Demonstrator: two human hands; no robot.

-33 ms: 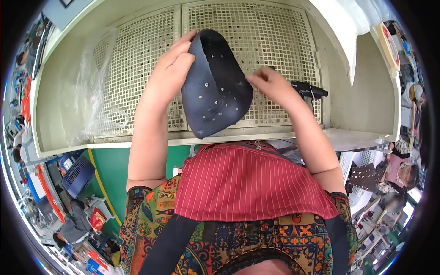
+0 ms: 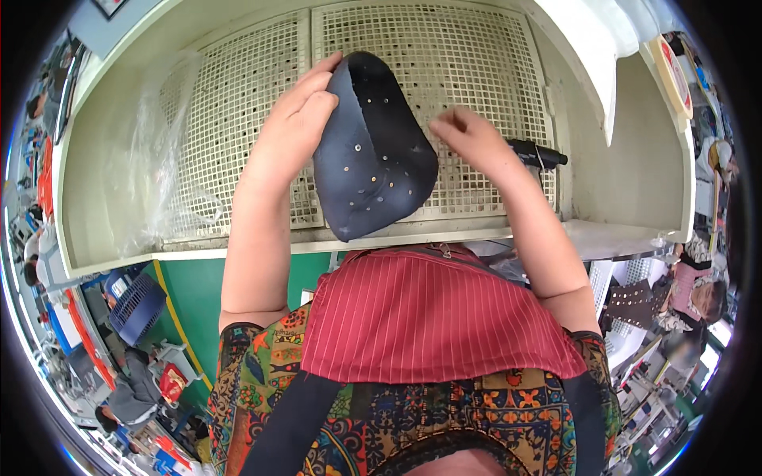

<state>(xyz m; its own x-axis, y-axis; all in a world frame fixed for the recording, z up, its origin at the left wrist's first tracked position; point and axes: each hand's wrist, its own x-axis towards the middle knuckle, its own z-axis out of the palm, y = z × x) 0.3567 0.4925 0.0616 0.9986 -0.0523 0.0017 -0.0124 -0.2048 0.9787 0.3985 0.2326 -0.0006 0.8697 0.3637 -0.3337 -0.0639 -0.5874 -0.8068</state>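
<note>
- Evidently, the dark curved shell is held over the middle of the grid floor, its lower tip turned toward the near edge of that floor; whether the grid is touched by its underside cannot be told.
- By the left hand, the shell's left wall is gripped near its top, with the thumb and fingers closed along the edge — the tips behind it are hidden.
- By the right hand, poised over the right half of the grid floor, no clear contact is made with the shell: the fingers are curled in, and whether anything small is pinched cannot be told.
- Across the shell, small pale dots are scattered; studs or holes cannot be told apart.
- A firm, light grip is probably best, since the thin-looking wall could be bent by squeezing.
- The hollow is best angled upward, so that the dots are seen plainly and can be reached from the right.
- At the grid floor's right edge a black tool is placed, and over its left end clear film is spread — both are best avoided when the shell is turned.
</note>
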